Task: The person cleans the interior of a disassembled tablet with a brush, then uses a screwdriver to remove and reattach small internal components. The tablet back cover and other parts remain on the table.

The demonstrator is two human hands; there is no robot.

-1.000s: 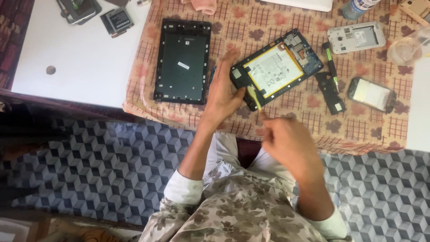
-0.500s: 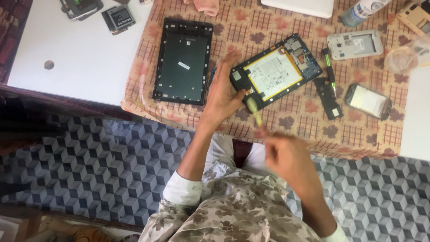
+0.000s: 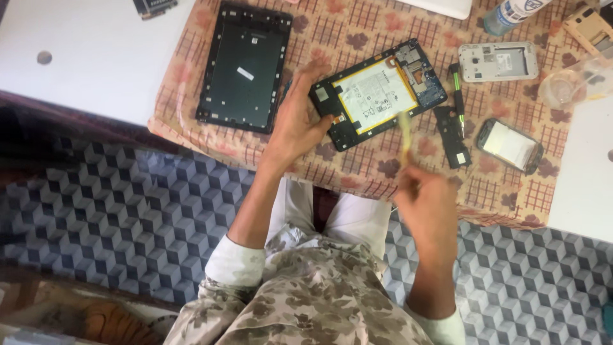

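Steadying an opened tablet (image 3: 377,94) by its lower left corner, a person's left hand (image 3: 295,124) curls its fingers around the dark frame while the right hand (image 3: 426,201) pinches a thin, pale tool (image 3: 405,135), blurred here, its tip raised toward the tablet's lower edge near the battery (image 3: 375,96). The tablet lies tilted near the middle of a patterned cloth (image 3: 357,32), its back off and its insides facing up. The work seems to call for a light touch: the left hand should keep the frame flat and fixed, and the tool would best slide in shallow at the edge, away from the soft battery, which could be harmed by a jab. The battery is a flat white rectangle edged in yellow, set in a hard black frame beside a blue circuit board (image 3: 421,70). To the left rests a black rectangular back cover (image 3: 244,67), matte, with a small white sticker. To the right lie a green-tipped screwdriver (image 3: 458,96), a small black part (image 3: 451,135), a silver phone shell (image 3: 498,61) and a dark phone (image 3: 509,145). The cloth, woven in tan with brown flowers and grids, drapes over a smooth white table (image 3: 96,57).
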